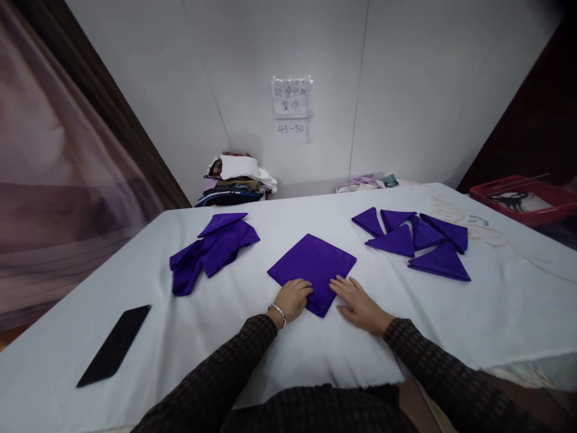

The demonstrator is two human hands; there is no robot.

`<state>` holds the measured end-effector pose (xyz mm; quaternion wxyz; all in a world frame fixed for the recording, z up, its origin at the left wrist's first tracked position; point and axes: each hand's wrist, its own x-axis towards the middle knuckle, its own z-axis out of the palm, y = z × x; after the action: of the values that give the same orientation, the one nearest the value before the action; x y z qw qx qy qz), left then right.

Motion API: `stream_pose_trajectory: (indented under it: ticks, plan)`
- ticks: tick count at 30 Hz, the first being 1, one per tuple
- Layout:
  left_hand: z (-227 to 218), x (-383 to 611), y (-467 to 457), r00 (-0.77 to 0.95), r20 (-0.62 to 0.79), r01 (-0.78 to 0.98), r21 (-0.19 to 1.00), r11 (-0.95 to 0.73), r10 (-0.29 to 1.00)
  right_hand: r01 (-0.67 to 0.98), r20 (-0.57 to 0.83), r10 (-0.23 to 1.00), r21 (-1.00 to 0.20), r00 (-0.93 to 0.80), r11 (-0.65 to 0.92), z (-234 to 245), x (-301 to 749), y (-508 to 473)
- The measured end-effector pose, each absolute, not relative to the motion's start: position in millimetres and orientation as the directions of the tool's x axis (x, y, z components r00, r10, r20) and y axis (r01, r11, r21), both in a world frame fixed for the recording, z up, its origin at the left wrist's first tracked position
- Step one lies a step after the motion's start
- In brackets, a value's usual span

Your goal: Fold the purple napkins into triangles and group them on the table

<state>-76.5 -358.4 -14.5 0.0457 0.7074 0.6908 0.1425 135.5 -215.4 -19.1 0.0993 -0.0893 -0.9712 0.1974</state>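
Note:
A square purple cloth (314,264) lies flat like a diamond on the white table (288,343), right in front of me. My left hand (294,299), with a bracelet on its wrist, rests curled on the cloth's near left edge. My right hand (358,304) lies flat, fingers stretched out, on the near right edge by the bottom corner. To the left lies a loose heap of unfolded purple cloths (211,249). To the right lie several purple cloths folded into triangles (417,240).
A black phone (115,344) lies on the table at the near left. A pile of clothes (237,179) sits by the back wall under a paper sign (291,99). A red tray (525,198) stands at the far right. A curtain hangs on the left.

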Motion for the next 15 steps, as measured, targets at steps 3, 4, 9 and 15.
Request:
stream_pose_trajectory:
  ticks: [3, 4, 9, 15]
  plan:
    - [-16, -79, -365, 0.024, 0.165, 0.949, 0.305, -0.074, 0.986, 0.116, 0.153, 0.193, -0.408, -0.969, 0.906, -21, 134, -216]
    - [-17, -80, -369, 0.030, 0.175, 0.945, 0.315, -0.085, 0.984, 0.122, 0.148, 0.198, -0.412, -0.969, 0.903, -21, 134, -215]
    - [-23, -83, -389, 0.054, 0.206, 0.934, 0.336, -0.122, 0.977, 0.115, 0.164, 0.190, -0.384, -0.968, 0.916, -23, 136, -218]
    - [-15, -83, -393, 0.031, 0.161, 0.943, 0.322, -0.083, 0.986, 0.028, 0.158, 0.089, -0.350, -0.983, 0.936, -17, 133, -230]
